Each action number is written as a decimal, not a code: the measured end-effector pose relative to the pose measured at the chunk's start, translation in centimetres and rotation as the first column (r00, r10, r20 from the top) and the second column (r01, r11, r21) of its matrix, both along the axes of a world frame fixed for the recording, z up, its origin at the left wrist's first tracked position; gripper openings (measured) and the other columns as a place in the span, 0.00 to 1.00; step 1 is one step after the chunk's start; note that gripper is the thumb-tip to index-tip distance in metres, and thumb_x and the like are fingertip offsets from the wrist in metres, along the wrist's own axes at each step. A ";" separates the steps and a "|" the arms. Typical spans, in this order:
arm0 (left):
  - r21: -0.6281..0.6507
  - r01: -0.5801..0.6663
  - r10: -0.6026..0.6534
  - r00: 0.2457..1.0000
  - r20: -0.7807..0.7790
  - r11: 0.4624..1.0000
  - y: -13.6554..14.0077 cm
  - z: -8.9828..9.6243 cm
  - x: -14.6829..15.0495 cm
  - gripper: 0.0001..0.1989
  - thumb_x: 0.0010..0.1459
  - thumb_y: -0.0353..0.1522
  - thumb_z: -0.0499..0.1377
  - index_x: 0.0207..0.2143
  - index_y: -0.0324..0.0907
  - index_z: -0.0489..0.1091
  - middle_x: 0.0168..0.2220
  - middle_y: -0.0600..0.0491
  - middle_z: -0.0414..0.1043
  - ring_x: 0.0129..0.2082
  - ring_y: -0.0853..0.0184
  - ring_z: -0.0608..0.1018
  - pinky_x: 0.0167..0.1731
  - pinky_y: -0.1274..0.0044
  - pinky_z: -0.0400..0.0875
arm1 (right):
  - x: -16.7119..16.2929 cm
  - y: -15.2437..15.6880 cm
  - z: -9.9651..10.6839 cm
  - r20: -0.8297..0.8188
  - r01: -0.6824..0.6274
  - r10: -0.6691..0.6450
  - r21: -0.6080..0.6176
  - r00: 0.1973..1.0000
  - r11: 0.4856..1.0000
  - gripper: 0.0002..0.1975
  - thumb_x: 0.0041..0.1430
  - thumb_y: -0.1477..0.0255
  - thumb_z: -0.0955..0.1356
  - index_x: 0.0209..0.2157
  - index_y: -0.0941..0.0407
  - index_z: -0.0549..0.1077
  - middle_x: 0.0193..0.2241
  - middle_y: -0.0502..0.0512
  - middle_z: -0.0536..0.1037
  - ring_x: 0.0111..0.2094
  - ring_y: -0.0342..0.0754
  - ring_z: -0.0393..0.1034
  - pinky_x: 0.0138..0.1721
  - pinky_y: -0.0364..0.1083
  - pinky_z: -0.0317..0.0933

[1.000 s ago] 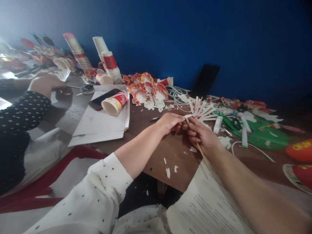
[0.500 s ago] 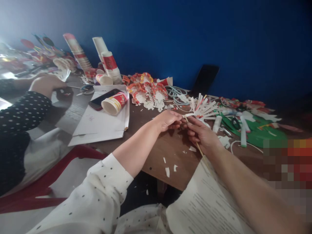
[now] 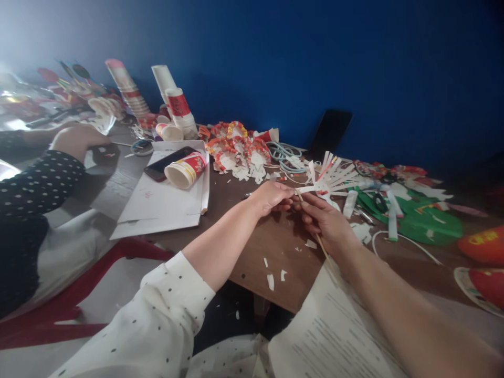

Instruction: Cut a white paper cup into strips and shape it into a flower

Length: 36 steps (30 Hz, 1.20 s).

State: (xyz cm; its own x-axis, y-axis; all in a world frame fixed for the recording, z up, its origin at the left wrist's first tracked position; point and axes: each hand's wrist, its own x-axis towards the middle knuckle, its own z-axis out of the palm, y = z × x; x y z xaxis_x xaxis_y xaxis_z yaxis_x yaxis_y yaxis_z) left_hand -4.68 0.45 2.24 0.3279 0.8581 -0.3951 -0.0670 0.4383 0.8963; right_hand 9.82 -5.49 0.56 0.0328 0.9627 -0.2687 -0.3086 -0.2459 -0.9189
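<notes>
My left hand (image 3: 274, 197) is closed in a pinch on the end of a white paper strip. The strip runs to a cut-up paper cup (image 3: 323, 184) whose wall is slit into many splayed white strips with bits of red. In my right hand (image 3: 327, 220), closed beside the left, is a thin wooden stick (image 3: 325, 253) that slants down toward me. Its upper tip meets the paper strip between both hands. Some fingertips are hidden behind the hands. Below my right forearm, a printed paper sheet (image 3: 326, 325) lies near my lap.
A paper cup (image 3: 185, 171) and a phone (image 3: 167, 161) rest on a white folder (image 3: 157, 210). Stacked cups (image 3: 181, 113), cut flower-like cups (image 3: 240, 149), and a dark phone (image 3: 331, 130) stand behind. Green paper (image 3: 433, 223) lies right. A co-worker's arm (image 3: 43, 173) is left.
My hands stay nearly in place on the strip and stick. The strip shows longer between my left hand and the cut cup. The view has shifted slightly.
</notes>
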 end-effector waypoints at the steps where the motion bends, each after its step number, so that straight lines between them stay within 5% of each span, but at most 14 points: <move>1: 0.000 -0.006 0.006 1.000 0.002 1.000 0.0 0.0 0.0 0.03 0.52 0.27 0.63 0.27 0.36 0.75 0.29 0.51 0.75 0.21 0.79 0.69 0.22 0.85 0.67 | 0.0 0.0 0.0 0.003 0.006 -0.006 0.001 1.000 1.000 0.21 0.43 0.74 0.74 0.43 0.54 0.72 0.29 0.52 0.76 0.18 0.36 0.59 0.10 0.33 0.43; 36: 0.008 -0.016 0.015 0.995 0.094 1.000 0.0 -0.2 0.0 0.01 0.51 0.24 0.63 0.29 0.35 0.76 0.27 0.50 0.75 0.20 0.79 0.70 0.20 0.87 0.65 | 0.1 -0.4 0.3 0.041 0.009 -0.010 0.026 0.999 1.000 0.23 0.42 0.72 0.74 0.44 0.53 0.76 0.30 0.51 0.76 0.18 0.34 0.57 0.12 0.33 0.42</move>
State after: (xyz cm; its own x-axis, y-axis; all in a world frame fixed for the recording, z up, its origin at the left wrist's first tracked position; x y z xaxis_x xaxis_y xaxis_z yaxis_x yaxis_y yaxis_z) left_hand -4.70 0.50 2.02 0.3495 0.8667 -0.3559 -0.1576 0.4288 0.8895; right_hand 9.92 -5.86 0.90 0.0527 0.9688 -0.2420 -0.2723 -0.2192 -0.9369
